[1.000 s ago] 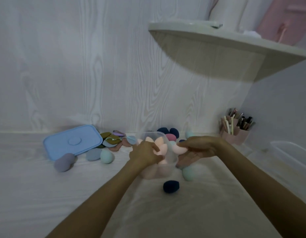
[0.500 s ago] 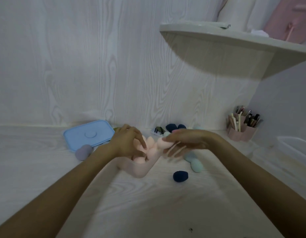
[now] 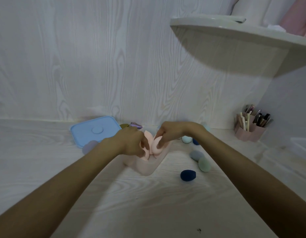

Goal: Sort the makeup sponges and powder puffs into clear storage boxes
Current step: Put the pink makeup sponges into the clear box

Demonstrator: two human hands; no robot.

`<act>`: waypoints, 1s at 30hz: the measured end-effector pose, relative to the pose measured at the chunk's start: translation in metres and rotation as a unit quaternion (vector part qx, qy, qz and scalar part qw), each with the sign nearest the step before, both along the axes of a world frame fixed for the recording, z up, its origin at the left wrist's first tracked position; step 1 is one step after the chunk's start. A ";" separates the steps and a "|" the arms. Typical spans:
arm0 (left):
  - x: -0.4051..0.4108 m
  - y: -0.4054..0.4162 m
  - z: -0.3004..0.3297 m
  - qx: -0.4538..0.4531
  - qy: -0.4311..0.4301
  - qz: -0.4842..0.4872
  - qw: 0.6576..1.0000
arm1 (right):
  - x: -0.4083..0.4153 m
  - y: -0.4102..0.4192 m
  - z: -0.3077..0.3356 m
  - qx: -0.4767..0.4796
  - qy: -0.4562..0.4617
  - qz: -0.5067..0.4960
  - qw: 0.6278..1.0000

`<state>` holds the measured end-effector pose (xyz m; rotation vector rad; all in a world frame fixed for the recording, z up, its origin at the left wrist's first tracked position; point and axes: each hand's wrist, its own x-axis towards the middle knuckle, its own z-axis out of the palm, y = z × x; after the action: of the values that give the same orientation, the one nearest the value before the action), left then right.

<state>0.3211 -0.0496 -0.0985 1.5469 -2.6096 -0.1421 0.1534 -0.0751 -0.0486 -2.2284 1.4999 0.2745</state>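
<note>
One head-worn wide-angle view only, nothing to share with a second. It looked forward and down from above both forearms, facing the pale wood-grain wall (image 3: pixel 97 66), close over the left hand (image 3: pixel 131 143) and right hand (image 3: pixel 172 133), a curved white shelf (image 3: pixel 234 35) above the right hand.

The sponges in the clear box (image 3: pixel 147 167) were light pink (image 3: pixel 156 146). On the white wood-grain table (image 3: pixel 148 203) lay a dark blue sponge (image 3: pixel 188 175), a green one (image 3: pixel 204 164) and a grey one (image 3: pixel 196 155). The lid (image 3: pixel 94 130) was light blue, and the brush holder (image 3: pixel 250 133) was pink.
</note>
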 end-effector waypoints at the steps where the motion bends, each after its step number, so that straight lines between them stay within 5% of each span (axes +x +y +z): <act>1: -0.001 0.001 0.000 -0.010 -0.012 0.003 1.000 | 0.000 0.000 0.002 -0.006 0.007 0.001 1.000; 16: 0.003 0.000 -0.010 0.060 0.124 0.071 0.988 | 0.021 0.013 -0.039 -0.124 0.083 -0.017 0.989; 24: -0.004 -0.003 0.000 0.167 -0.030 0.078 0.982 | 0.023 0.014 -0.034 -0.081 0.111 -0.054 0.989; 30: -0.011 -0.001 0.005 0.151 -0.076 0.064 0.984 | 0.018 0.012 -0.016 -0.001 0.104 -0.052 0.993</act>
<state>0.3100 -0.0508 -0.0933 1.8870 -2.6910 -0.4456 0.1712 -0.0635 -0.0646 -2.1687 1.7185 0.4864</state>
